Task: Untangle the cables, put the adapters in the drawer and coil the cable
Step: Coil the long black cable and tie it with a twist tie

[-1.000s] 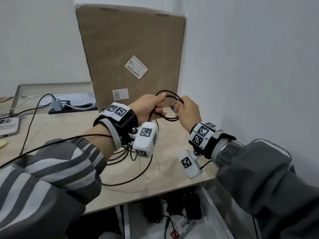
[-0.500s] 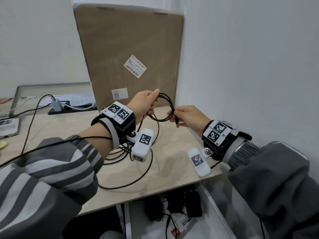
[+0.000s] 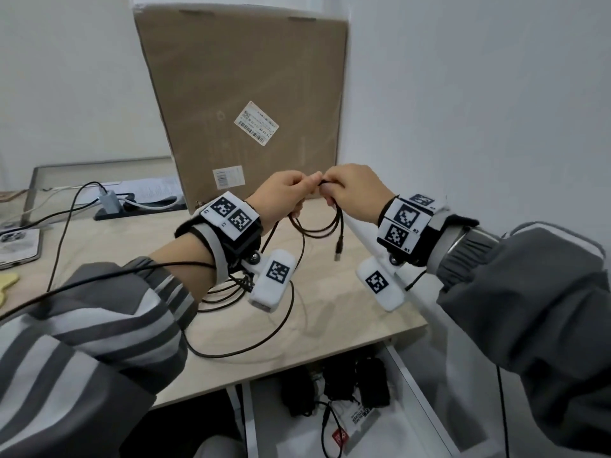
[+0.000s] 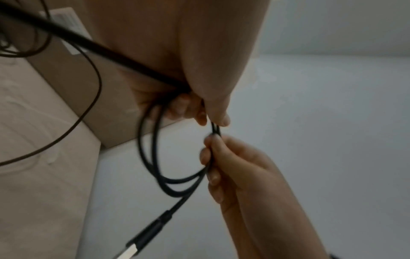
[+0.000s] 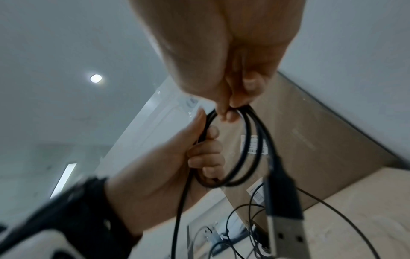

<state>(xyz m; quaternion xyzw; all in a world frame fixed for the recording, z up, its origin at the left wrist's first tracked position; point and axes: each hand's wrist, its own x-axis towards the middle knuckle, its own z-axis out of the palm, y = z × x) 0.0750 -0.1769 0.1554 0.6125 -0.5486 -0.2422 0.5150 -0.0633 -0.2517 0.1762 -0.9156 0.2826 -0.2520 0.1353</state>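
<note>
Centre frame: left hand (image 3: 284, 196) & right hand (image 3: 352, 193) both pinch the black cable (image 3: 317, 226) coil. Coiling step; next prob. another loop from slack, w/ grip kept.

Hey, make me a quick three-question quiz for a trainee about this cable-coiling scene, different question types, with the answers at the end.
1. True or false: both hands pinch the black cable.
2. Where is the cable's USB plug? A) hanging free below the loops B) plugged into the power strip C) lying in the drawer
3. Fill in: the dark adapters lie in the open ____ below the desk.

Key
1. True: left hand and right hand meet at the coil's top.
2. A
3. drawer
</note>
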